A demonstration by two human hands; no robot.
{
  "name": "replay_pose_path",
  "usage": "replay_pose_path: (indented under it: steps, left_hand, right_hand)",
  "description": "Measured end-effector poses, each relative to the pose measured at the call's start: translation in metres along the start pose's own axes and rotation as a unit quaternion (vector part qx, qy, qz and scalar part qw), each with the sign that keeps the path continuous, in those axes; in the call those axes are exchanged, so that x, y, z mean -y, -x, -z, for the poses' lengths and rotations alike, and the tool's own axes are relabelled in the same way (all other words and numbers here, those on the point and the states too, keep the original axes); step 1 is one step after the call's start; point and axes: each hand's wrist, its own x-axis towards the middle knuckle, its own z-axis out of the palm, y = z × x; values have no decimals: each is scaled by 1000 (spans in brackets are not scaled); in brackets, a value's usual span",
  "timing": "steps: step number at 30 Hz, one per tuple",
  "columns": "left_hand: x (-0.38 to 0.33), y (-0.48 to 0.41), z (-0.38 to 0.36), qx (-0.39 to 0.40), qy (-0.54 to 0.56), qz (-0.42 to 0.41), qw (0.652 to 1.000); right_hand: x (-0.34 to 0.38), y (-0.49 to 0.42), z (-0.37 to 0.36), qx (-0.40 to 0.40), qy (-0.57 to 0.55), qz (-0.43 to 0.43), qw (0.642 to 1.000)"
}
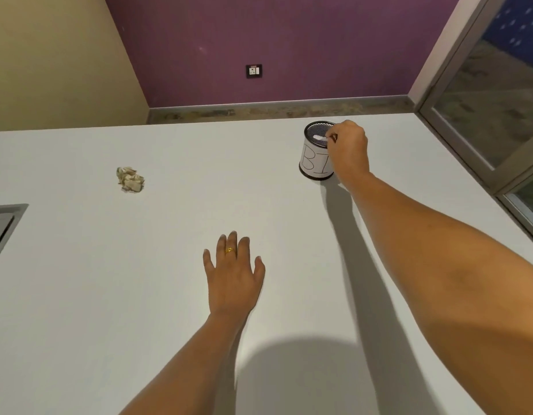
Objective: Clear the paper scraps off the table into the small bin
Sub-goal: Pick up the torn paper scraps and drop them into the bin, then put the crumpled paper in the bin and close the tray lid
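Note:
A small black mesh bin (311,158) with a white label stands near the table's far right edge. My right hand (349,149) hovers over its rim, fingers curled; whether they hold anything I cannot tell. A pale scrap (320,138) shows just inside the bin's mouth beside my fingertips. One crumpled paper ball (130,179) lies on the white table (139,265) at the far left. My left hand (233,274) rests flat on the table in the middle, fingers spread, holding nothing.
A grey recessed panel (3,226) sits at the table's left edge. A window frame (468,139) runs along the right side. A purple wall with a socket (254,71) stands behind the table.

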Motion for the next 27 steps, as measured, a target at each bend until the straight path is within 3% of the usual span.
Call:
replay_pose_path:
  steps: [7,14,20,27]
  left_hand:
    - [-2,0,-1,-13,11,8,1000]
    - [-2,-1,-1,-8,5,9,1000]
    - [-1,1,1,-11,13,7,1000]
    - [-5,6,6,-10,21,6,1000]
  right_hand:
    - [0,-28,-2,54,-1,-2,999]
    - [-12,-20,0,30,-26,-1,999]
    - [-23,17,11,9,-37,66,997]
    - [-44,91,20,99,-64,83,990]
